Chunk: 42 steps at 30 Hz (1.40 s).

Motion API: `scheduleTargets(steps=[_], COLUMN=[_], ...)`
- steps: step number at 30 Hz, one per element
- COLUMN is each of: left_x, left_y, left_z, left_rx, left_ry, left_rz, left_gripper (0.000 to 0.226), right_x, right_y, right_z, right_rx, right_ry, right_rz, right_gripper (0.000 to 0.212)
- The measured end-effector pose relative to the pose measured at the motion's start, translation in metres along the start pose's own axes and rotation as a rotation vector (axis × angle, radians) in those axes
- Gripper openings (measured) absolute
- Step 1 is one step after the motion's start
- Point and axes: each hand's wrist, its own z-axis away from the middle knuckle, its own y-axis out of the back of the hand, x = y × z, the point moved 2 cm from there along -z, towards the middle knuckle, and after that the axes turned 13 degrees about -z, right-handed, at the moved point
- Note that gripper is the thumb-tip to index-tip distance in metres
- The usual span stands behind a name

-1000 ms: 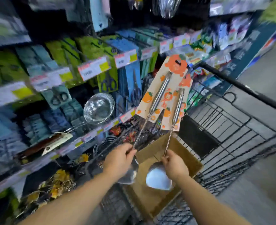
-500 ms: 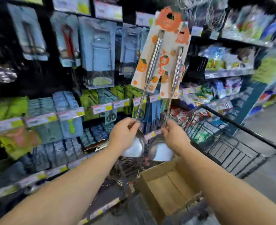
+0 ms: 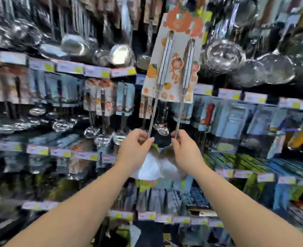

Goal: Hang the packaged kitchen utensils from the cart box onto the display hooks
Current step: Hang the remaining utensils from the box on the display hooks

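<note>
I hold two steel ladles upright, each tied to a cream card printed with oranges. My left hand (image 3: 135, 148) grips the thin shaft of the left ladle (image 3: 165, 57), just above its bowl. My right hand (image 3: 184, 150) pinches the shaft of the right ladle (image 3: 189, 65) in the same place. Both bowls (image 3: 157, 166) hang below my hands, side by side. The card tops (image 3: 180, 18) reach up among the hanging utensils at the top of the display. No hook is plainly visible there. The cart box is out of view.
The display wall fills the view. Steel ladles and strainers (image 3: 225, 56) hang along the top row. Carded utensils (image 3: 104, 97) hang on the middle row behind price-tag rails (image 3: 86, 70). Blue and green packages (image 3: 236, 122) fill the lower rows.
Both hands have lifted the two ladles from over the cart box up to the display's top row. My view has swung upward, so the cart and box have left the frame.
</note>
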Motion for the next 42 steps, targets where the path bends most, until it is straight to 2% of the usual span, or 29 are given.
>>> scheduleTargets(steps=[4,7,11,15,21,28,34,38,42], left_x=[-0.051,-0.088,-0.122,-0.144,-0.168,-0.176,-0.179,-0.169,-0.151], left_y=[0.117,0.202,0.295,0.35,0.384,0.397,0.41,0.411,0.408], left_z=[-0.042,-0.075,-0.113,-0.147,-0.207,-0.269,-0.307,-0.331,-0.351], left_rx=[0.143,0.222,0.307,0.36,0.454,0.484,0.512,0.459,0.394], left_ry=[-0.008,0.0,0.001,0.009,0.005,-0.048,-0.11,-0.184,-0.268], left_rz=[-0.077,-0.12,-0.181,-0.182,-0.193,-0.201,-0.149,-0.089,-0.045], left_gripper=[0.012,0.014,0.017,0.016,0.015,0.009,0.01,0.011,0.011], right_x=[-0.086,-0.151,-0.218,-0.257,-0.296,-0.312,-0.327,-0.333,-0.342], right_y=[-0.108,-0.181,-0.252,-0.301,-0.333,-0.349,-0.355,-0.347,-0.326], right_z=[-0.036,-0.06,-0.091,-0.125,-0.176,-0.24,-0.276,-0.289,-0.298], right_rx=[-0.036,-0.055,-0.031,-0.057,-0.078,-0.054,0.049,0.116,0.234], right_ry=[0.174,0.212,0.254,0.282,0.392,0.469,0.487,0.458,0.451], right_rz=[-0.088,-0.161,-0.324,-0.388,-0.432,-0.375,-0.34,-0.337,-0.215], right_gripper=[0.025,0.036,0.034,0.021,0.064,0.062,0.061,0.061,0.063])
